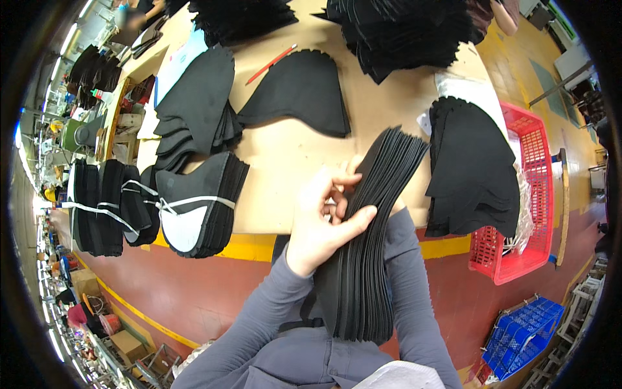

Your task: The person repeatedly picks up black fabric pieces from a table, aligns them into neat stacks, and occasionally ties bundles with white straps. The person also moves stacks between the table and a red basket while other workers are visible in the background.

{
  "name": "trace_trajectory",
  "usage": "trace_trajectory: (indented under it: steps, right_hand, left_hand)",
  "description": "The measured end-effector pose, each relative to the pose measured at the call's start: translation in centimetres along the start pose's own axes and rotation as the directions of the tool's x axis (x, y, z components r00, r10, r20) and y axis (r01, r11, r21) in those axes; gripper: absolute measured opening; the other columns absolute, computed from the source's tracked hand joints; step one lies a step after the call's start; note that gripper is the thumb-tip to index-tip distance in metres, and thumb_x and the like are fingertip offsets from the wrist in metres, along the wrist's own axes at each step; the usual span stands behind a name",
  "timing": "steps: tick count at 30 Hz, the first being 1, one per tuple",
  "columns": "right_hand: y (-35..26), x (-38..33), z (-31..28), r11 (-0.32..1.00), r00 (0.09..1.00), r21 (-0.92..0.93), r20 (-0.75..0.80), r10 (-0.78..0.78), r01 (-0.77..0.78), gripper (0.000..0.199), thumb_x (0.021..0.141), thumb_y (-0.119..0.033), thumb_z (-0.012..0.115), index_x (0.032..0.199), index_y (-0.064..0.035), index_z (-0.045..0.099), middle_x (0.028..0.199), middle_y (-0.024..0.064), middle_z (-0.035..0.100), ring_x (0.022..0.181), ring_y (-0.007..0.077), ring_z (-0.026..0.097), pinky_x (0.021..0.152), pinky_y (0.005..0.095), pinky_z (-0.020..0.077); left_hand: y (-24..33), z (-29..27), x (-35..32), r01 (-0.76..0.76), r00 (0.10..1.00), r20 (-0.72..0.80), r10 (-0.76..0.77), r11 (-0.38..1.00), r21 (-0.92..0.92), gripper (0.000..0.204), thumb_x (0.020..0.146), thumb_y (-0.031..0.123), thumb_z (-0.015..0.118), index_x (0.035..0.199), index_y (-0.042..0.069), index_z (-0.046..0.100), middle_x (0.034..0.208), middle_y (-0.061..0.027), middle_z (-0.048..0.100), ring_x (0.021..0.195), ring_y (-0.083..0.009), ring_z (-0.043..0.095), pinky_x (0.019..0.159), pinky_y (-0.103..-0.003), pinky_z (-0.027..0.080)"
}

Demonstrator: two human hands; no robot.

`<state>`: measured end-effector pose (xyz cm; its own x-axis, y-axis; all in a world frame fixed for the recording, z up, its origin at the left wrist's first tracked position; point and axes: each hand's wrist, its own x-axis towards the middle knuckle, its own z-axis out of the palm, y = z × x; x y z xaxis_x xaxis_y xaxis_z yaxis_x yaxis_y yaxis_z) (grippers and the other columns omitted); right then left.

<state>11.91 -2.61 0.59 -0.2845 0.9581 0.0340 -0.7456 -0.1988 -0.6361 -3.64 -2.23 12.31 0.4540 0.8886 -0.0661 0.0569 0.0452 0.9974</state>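
You hold one thick stack of black cut pieces (372, 240), flat sheets of like shape pressed face to face. The stack stands on edge in the centre of the frame, running from lower centre up toward the upper right, where its top end fans out slightly and individual sheet edges show. Its lower end sits against your torso. The material looks matte and dark throughout, with thin, even layers.
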Motion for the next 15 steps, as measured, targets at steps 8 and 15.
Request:
trace_trajectory:
  steps: [8, 15]
  right_hand:
    - [-0.9, 0.3, 1.9, 0.995, 0.994, -0.054, -0.072, -0.084, 0.081, 0.031, 0.092, -0.032, 0.059, 0.083, -0.0024, 0.054, 0.072, 0.0068, 0.051, 0.063, 0.0183, 0.055, 0.054, 0.0302, 0.0474]
    - [-0.6, 0.1, 2.1, 0.994, 0.992, -0.087, -0.093, -0.081, 0.073, 0.029, 0.092, -0.029, 0.059, 0.083, -0.0027, 0.053, 0.072, 0.0066, 0.051, 0.062, 0.0186, 0.055, 0.054, 0.0296, 0.0478]
  left_hand:
    - [0.0, 0.4, -0.4, -0.072, 0.997, 0.004, 0.072, 0.997, 0.011, 0.047, 0.071, 0.012, 0.084, 0.110, 0.001, 0.060, 0.083, 0.0008, 0.051, 0.058, -0.0010, 0.039, 0.048, -0.016, 0.035]
    - [0.0, 0.7, -1.0, -0.048, 0.999, -0.004, 0.048, 0.999, -0.003, 0.048, 0.071, 0.012, 0.084, 0.110, 0.001, 0.059, 0.089, -0.0013, 0.052, 0.060, -0.0017, 0.040, 0.049, -0.016, 0.037]
